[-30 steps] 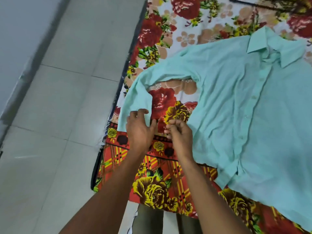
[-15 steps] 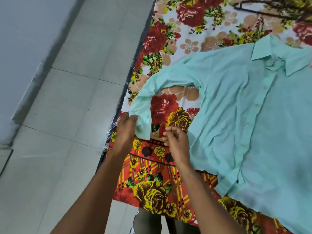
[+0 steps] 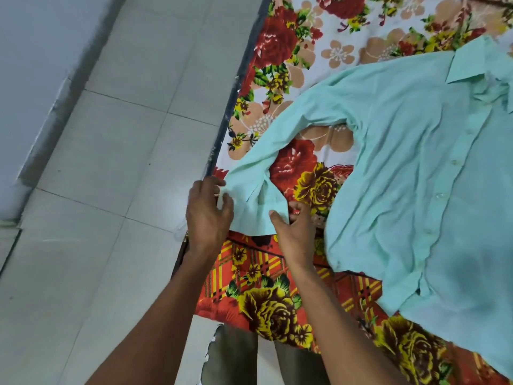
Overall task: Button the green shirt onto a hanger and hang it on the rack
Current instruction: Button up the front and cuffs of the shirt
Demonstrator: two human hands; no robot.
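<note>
Both hands work at mid-frame: the left hand (image 3: 206, 215) and right hand (image 3: 294, 232) each pinch the cuff of the pale green cotton shirt (image 3: 416, 176). Keeping the cuff flat and taut should ease buttoning. That shirt spreads rightward across the floral bedsheet (image 3: 319, 37).

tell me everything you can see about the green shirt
The green shirt is pale mint, of thin, creased woven cloth, lying front-up and flat on the floral bedsheet. Collar at upper right, clear buttons down the placket. One long sleeve curves toward the bed edge, where the left hand and right hand hold its cuff.
</note>
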